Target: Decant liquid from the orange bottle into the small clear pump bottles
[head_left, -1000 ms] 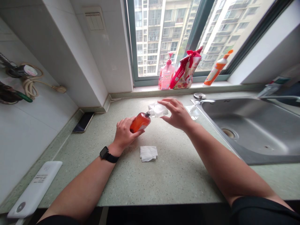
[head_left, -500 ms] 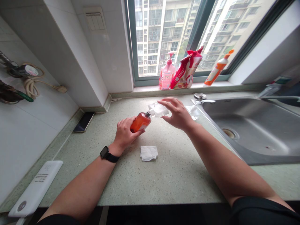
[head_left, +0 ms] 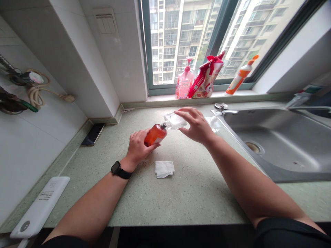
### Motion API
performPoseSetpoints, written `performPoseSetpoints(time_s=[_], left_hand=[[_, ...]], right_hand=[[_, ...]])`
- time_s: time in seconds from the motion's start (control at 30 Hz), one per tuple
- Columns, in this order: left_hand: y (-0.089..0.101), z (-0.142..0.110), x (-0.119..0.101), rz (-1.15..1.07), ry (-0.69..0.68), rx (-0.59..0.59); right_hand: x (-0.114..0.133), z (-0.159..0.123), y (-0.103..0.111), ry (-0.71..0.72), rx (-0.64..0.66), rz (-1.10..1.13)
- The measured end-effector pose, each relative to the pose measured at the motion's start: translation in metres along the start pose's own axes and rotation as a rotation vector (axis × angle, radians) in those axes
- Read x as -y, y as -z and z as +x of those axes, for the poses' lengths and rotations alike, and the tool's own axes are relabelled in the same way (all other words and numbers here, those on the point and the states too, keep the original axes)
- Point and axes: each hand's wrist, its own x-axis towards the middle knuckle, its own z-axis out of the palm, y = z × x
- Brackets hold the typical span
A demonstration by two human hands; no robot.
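My left hand [head_left: 139, 144] is closed around an orange-red bottle [head_left: 156, 135], which tilts up to the right with its dark threaded neck uncapped. A clear, squarish bottle [head_left: 175, 121] lies on a slant in my right hand [head_left: 195, 124], gripped between thumb and fingers at its far end. The two bottle mouths meet; whether liquid passes between them is too small to tell. Below them a folded white tissue [head_left: 164, 169] rests on the speckled counter [head_left: 196, 193].
A steel sink [head_left: 281, 137] is on the right, with a small clear pump top [head_left: 214, 120] on a sheet beside it. A pink pump bottle [head_left: 184, 82], a red bag [head_left: 207, 77] and an orange bottle [head_left: 240, 77] line the sill. Left are a phone [head_left: 92, 134] and white power bank [head_left: 41, 206].
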Motion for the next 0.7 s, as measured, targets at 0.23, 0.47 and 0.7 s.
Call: performPoseSetpoints(time_s=[0.23, 0.47, 0.7], left_hand=[[-0.0005, 0.0001, 0.0001, -0.003, 0.004, -0.003], [-0.0001, -0.0002, -0.0008, -0.014, -0.001, 0.001], [-0.0004, 0.0006, -0.0004, -0.014, -0.004, 0.000]], right_hand=[[0.0023, 0.0002, 0.0017, -0.032, 0.030, -0.010], [0.0014, 0.0002, 0.0021, -0.027, 0.045, -0.028], [0.0019, 0.0000, 0.0021, -0.005, 0.010, -0.023]])
